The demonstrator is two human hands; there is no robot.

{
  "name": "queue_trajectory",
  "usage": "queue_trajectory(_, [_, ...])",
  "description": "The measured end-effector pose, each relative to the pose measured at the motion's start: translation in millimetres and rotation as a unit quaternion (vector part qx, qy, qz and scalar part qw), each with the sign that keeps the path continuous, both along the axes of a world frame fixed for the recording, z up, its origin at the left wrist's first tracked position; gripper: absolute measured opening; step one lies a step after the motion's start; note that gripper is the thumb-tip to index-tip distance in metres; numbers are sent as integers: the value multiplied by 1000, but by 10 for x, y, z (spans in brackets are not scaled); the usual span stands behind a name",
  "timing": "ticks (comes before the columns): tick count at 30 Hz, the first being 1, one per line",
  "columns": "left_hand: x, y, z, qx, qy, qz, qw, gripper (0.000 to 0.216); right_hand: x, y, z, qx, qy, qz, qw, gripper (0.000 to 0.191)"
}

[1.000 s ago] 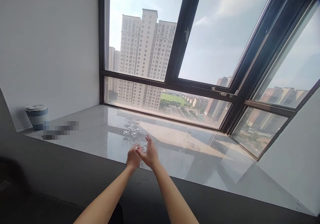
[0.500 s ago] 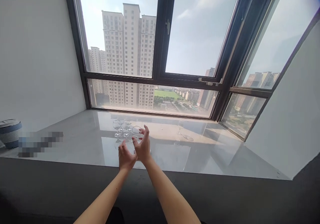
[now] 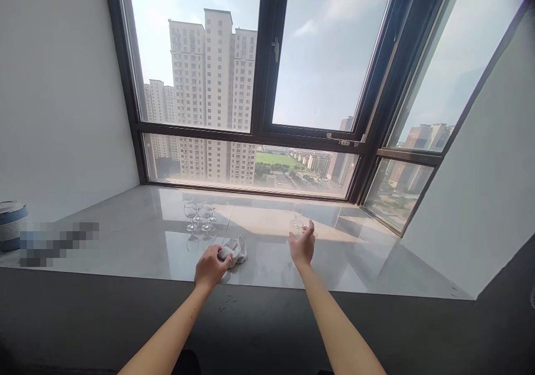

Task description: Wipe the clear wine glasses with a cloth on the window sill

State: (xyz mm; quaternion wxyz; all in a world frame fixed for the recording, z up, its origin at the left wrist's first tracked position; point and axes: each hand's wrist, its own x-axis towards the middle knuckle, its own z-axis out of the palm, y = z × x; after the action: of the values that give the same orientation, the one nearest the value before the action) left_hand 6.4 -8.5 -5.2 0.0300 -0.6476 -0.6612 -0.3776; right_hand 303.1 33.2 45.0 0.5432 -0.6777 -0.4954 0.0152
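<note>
My left hand (image 3: 210, 267) rests on the glossy windowsill (image 3: 125, 241) with its fingers closed on a crumpled grey cloth (image 3: 234, 249). My right hand (image 3: 303, 245) is stretched out to the right, fingers apart, right at a clear stemmed glass (image 3: 296, 225) that stands alone on the sill. Whether the fingers touch that glass I cannot tell. A small group of clear stemmed glasses (image 3: 199, 215) stands upright behind and left of the cloth.
A large dark-framed window (image 3: 267, 85) with tower blocks outside backs the sill. A blue and white lidded container (image 3: 10, 224) sits at the far left edge. A dark ledge (image 3: 104, 313) runs along the sill's near side. White walls close in both ends.
The hands were together near the glass group. Now the left hand has dropped onto the sill with the cloth, and the right hand has swung right to the lone glass.
</note>
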Motion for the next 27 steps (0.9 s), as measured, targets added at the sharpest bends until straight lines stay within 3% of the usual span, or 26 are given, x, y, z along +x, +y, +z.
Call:
queue_trajectory(11, [8,-7,7,-10,7,5,1000,30,420,524,-81,-39,11,-29,999,79])
queue_trajectory(27, [6,-8,-27,-10,9,10,1000,28,632,1111,-226,-42,39,-27,998,79])
